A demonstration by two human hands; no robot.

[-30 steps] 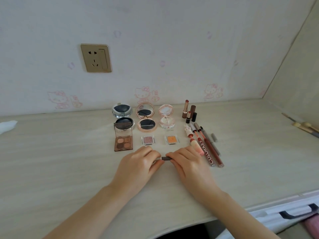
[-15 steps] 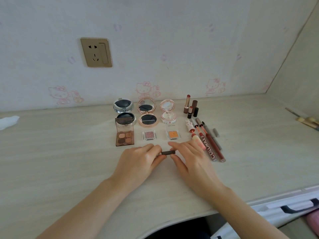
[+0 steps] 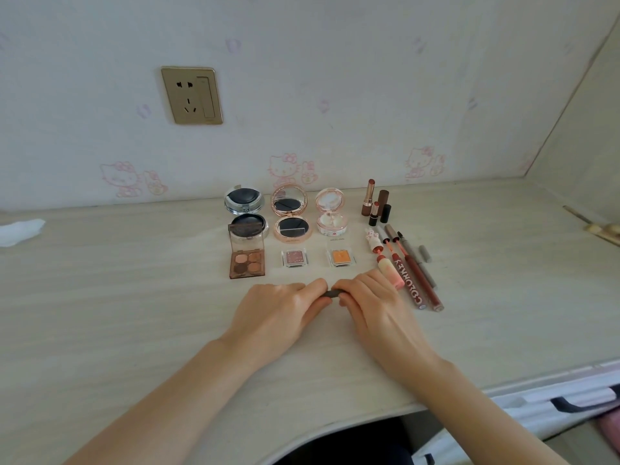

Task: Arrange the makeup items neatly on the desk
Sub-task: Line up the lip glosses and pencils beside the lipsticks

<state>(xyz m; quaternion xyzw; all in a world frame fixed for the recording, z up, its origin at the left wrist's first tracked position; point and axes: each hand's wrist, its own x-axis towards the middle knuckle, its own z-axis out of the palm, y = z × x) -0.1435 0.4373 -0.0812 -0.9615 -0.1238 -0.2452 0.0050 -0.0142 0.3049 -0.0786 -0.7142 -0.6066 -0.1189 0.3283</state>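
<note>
A small dark stick-like makeup item [image 3: 332,293] lies on the pale wooden desk [image 3: 134,297], mostly hidden. My left hand [image 3: 278,313] pinches its left end and my right hand [image 3: 372,307] pinches its right end. Behind the hands sit a brown four-colour eyeshadow palette [image 3: 247,262], a pink single eyeshadow [image 3: 294,257] and an orange single eyeshadow [image 3: 340,257]. Further back stand three open round compacts: silver [image 3: 246,211], rose-gold [image 3: 290,213] and pink [image 3: 331,212]. Upright lipsticks [image 3: 375,204] stand at the back right, with lip glosses and pencils [image 3: 411,273] lying in a row below them.
A gold wall socket [image 3: 192,95] is on the wallpapered wall. A white tissue [image 3: 18,231] lies at the desk's far left. Brushes [image 3: 600,228] rest at the right edge. The desk's curved front edge [image 3: 335,427] is close, with a white bag [image 3: 550,407] below right.
Both hands have drawn closer together over the dark item, so less of it shows between the fingertips. The arranged items have not moved.
</note>
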